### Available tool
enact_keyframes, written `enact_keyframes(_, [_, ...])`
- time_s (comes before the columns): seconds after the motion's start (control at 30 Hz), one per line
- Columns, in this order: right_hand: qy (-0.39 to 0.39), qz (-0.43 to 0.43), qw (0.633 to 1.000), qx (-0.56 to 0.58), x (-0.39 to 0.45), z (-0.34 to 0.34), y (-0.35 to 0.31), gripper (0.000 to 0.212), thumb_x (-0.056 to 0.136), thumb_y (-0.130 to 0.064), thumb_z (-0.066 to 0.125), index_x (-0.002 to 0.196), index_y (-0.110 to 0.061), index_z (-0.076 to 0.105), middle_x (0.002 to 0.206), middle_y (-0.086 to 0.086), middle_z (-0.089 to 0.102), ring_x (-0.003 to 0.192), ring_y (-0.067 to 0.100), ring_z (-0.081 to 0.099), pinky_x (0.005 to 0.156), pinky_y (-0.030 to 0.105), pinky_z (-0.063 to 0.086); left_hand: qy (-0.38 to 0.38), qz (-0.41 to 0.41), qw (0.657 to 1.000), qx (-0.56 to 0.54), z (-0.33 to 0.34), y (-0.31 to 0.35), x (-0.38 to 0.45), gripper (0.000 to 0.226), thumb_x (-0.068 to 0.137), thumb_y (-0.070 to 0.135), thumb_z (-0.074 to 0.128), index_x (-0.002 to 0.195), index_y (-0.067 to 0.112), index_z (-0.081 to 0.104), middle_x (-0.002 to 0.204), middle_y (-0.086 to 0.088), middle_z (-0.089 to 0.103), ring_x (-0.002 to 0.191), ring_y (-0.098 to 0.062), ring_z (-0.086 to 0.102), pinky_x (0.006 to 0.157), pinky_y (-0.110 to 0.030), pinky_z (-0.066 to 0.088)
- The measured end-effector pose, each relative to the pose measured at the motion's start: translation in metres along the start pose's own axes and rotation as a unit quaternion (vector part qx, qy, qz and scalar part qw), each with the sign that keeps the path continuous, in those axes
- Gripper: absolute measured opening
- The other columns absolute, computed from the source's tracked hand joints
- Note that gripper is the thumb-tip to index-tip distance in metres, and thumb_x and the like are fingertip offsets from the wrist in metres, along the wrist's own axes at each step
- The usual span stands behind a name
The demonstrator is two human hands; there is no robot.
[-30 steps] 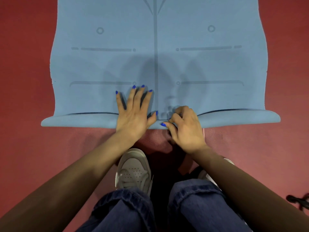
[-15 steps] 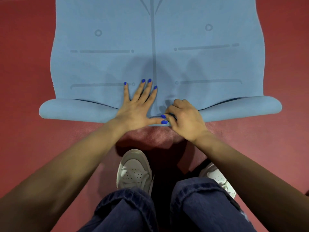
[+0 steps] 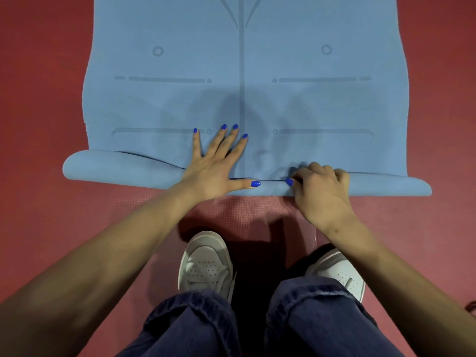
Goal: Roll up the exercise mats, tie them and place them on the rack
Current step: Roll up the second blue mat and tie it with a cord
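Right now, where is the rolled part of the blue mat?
In the head view, the rolled edge lies across the mat's near end, under the left hand and right hand, just beyond the shoes.

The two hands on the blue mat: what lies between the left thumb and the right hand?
Head view: only a short bare stretch of the blue mat roll lies between the left hand and the right hand.

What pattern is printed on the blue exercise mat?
Darker blue alignment lines and small circles on the blue exercise mat, seen in the head view.
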State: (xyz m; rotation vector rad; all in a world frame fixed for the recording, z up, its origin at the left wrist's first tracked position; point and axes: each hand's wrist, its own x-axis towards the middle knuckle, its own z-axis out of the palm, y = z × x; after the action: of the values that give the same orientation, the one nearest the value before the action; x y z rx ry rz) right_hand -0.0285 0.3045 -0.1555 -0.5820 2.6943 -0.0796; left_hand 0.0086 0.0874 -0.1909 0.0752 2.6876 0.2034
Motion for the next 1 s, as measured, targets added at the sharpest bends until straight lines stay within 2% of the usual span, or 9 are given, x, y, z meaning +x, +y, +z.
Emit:
enact_keyframes(0.07, [-0.032,0.016,0.999,0.006,0.000,0.003,-0.002,0.029,0.098,-0.028,0.039,0.120,-0.018,0.056,0.119,0.004,0.053,0.112,0.026,0.044,0.094,0.036,0.018,-0.004,-0.002,1.000,-0.020,-0.001,-0.001,0.000,0.107,0.063,0.090,0.007,0.151,0.031,-0.013,0.159,0.003,-0.018,0.145,-0.014,-0.021,0.108,-0.060,-0.021])
enact_keyframes(0.2, [-0.056,-0.010,0.998,-0.021,0.006,0.003,0.001,0.032,0.097,-0.025,0.037,0.124,-0.016,0.051,0.122,0.005,0.056,0.113,0.029,0.048,0.093,0.038,0.026,-0.015,-0.014,0.998,-0.059,-0.006,-0.001,0.002,0.102,0.067,0.088,0.020,0.150,0.037,-0.013,0.159,0.008,-0.020,0.144,-0.011,-0.024,0.109,-0.057,-0.024])
enact_keyframes(0.33, [-0.024,0.018,0.995,0.099,0.007,0.004,0.003,0.026,0.096,-0.031,0.046,0.105,-0.007,0.051,0.111,0.013,0.053,0.105,0.034,0.050,0.087,0.041,0.036,-0.019,-0.022,0.999,-0.041,-0.005,0.001,0.002,0.100,0.067,0.088,0.015,0.148,0.038,-0.017,0.157,0.009,-0.024,0.143,-0.011,-0.026,0.109,-0.060,-0.021])
enact_keyframes(0.43, [-0.016,0.021,0.989,0.144,0.013,0.002,0.009,0.034,0.092,-0.033,0.058,0.100,0.000,0.053,0.110,0.019,0.048,0.105,0.037,0.046,0.089,0.041,0.037,-0.021,-0.028,0.999,-0.022,-0.003,0.002,0.002,0.098,0.068,0.088,0.010,0.146,0.038,-0.021,0.157,0.009,-0.026,0.142,-0.011,-0.027,0.108,-0.064,-0.018])
enact_keyframes(0.6, [0.016,-0.048,0.997,0.063,0.023,0.000,0.012,0.033,0.090,-0.037,0.058,0.086,-0.004,0.056,0.097,0.016,0.057,0.094,0.037,0.051,0.081,0.041,0.034,-0.016,-0.036,0.999,-0.022,-0.003,0.002,0.002,0.098,0.066,0.089,0.007,0.146,0.040,-0.020,0.157,0.010,-0.023,0.143,-0.009,-0.026,0.109,-0.063,-0.017])
enact_keyframes(0.67, [0.033,-0.081,0.994,0.072,0.023,0.000,0.014,0.034,0.090,-0.037,0.058,0.077,-0.005,0.054,0.084,0.016,0.058,0.080,0.037,0.055,0.073,0.041,0.038,-0.018,-0.038,0.999,-0.027,-0.003,0.002,0.002,0.098,0.066,0.089,0.008,0.147,0.040,-0.019,0.157,0.010,-0.023,0.143,-0.009,-0.025,0.109,-0.064,-0.017])
enact_keyframes(0.77, [0.068,-0.101,0.991,0.055,0.018,0.000,0.014,0.040,0.086,-0.045,0.047,0.069,-0.008,0.053,0.069,0.011,0.055,0.061,0.034,0.054,0.061,0.035,0.039,-0.016,-0.041,0.999,-0.018,-0.004,0.003,0.002,0.099,0.065,0.090,0.008,0.147,0.040,-0.019,0.158,0.011,-0.022,0.143,-0.009,-0.024,0.107,-0.067,-0.016])
enact_keyframes(0.9, [0.102,-0.112,0.988,-0.002,-0.008,0.000,0.014,0.045,0.087,-0.049,0.043,0.087,-0.009,0.064,0.081,0.009,0.058,0.068,0.031,0.053,0.065,0.036,0.040,-0.014,-0.044,0.999,-0.006,-0.002,0.004,0.001,0.100,0.064,0.091,0.009,0.146,0.040,-0.020,0.158,0.011,-0.022,0.143,-0.009,-0.024,0.106,-0.070,-0.014])
enact_keyframes(1.0, [0.122,-0.097,0.988,-0.009,-0.021,0.000,0.013,0.040,0.086,-0.041,0.042,0.085,-0.008,0.065,0.086,0.009,0.059,0.073,0.030,0.052,0.070,0.037,0.032,-0.013,-0.045,0.999,-0.010,-0.002,0.003,0.001,0.100,0.064,0.093,0.009,0.144,0.041,-0.023,0.158,0.011,-0.022,0.143,-0.009,-0.024,0.106,-0.070,-0.013])
